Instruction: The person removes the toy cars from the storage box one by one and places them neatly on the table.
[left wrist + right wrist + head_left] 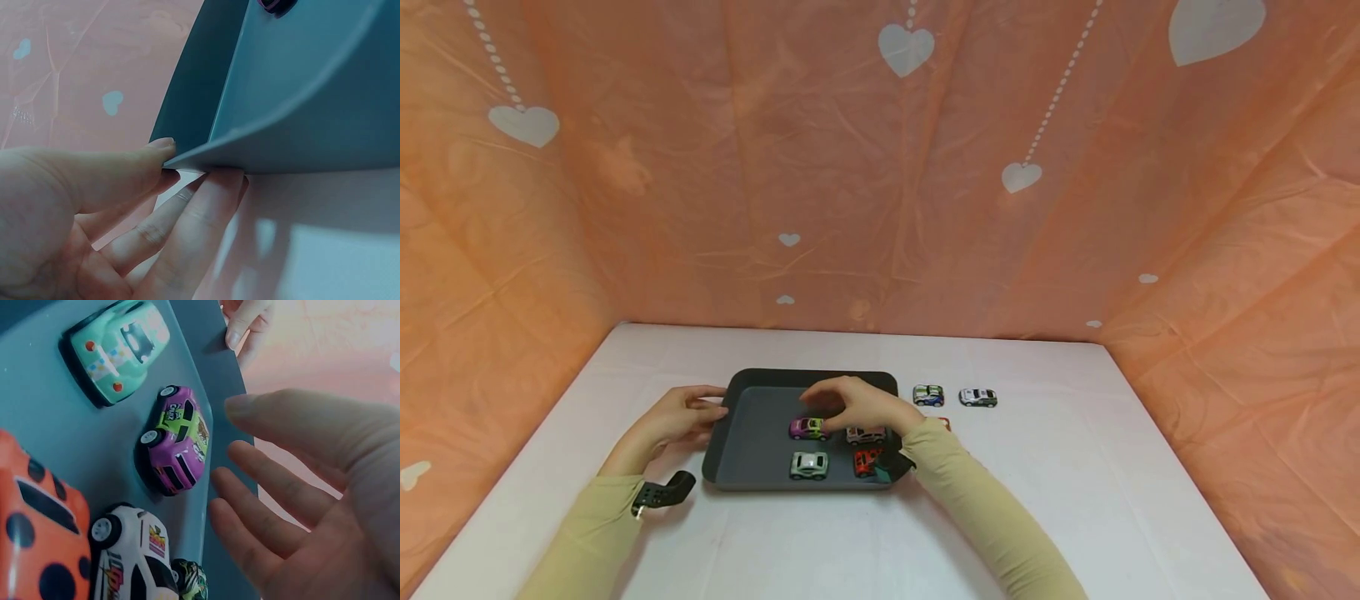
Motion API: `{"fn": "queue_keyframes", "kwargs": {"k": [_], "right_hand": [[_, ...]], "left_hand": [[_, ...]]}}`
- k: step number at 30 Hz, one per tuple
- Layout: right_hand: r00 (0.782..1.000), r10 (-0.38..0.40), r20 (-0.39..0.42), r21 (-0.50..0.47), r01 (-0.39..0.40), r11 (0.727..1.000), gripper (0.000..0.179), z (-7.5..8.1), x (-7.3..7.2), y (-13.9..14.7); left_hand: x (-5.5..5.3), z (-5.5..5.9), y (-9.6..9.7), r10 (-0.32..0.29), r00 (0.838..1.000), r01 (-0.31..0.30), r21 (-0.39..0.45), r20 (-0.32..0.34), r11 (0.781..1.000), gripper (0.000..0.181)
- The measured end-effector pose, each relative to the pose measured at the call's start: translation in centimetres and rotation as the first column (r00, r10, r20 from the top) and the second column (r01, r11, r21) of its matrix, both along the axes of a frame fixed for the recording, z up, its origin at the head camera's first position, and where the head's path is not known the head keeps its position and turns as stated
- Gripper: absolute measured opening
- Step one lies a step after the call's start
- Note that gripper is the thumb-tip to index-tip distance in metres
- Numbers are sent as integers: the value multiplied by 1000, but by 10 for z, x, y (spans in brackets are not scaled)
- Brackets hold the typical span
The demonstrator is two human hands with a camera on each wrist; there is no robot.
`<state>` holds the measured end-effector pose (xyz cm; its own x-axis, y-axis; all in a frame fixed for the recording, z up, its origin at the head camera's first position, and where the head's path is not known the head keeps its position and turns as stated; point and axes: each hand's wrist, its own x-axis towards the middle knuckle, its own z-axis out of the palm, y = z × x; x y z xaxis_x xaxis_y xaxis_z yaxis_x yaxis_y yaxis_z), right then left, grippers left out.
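Note:
My left hand [681, 419] grips the left rim of a dark grey tray [756, 483], thumb [134, 169] above the edge and fingers below. Over the tray, my right hand [861, 404] has relaxed, parted fingers and holds nothing. Nearest to it is a purple and lime toy car [178, 440], apart from the fingertips in the right wrist view. Also in the tray are a pale green toy car [808, 466], a red-orange toy car with black spots [47, 525] and a white toy car with graphics [134, 556]. My right wrist partly covers the spotted one in the head view.
Right of the tray stand a multicoloured toy car [928, 396] and a white and black toy car [978, 397]. A red toy car [945, 424] is mostly hidden behind my right wrist. Orange cloth [850, 208] with hearts surrounds the white table [805, 550].

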<state>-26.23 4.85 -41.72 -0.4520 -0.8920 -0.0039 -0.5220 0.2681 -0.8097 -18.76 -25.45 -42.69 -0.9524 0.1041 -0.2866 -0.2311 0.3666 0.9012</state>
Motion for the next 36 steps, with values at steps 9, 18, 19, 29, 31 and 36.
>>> {"fn": "queue_keyframes", "kwargs": {"k": [9,18,19,29,31,36], "right_hand": [[1000,-1,-11,69,2,998,51,-1,3,-3],[1000,15,-10,61,-15,998,51,-5,3,-4],[1000,6,8,66,-7,998,52,-5,3,-5],[1000,4,-21,95,-2,995,51,-8,5,-9],[1000,4,-27,101,-1,995,51,-8,5,-10],[998,-4,-60,124,11,992,50,-7,7,-11]], "left_hand": [[-1,0,-1,-3,1000,3,0,1,1000,53],[-2,-2,-1,-16,1000,16,6,-14,1000,53],[-2,-2,-1,-16,1000,16,9,-14,1000,53],[-2,-2,-2,-14,1000,14,9,-13,1000,54],[-2,-3,-2,-13,1000,13,11,-11,1000,54],[-2,-3,-2,-12,1000,13,13,-15,1000,53]]}}
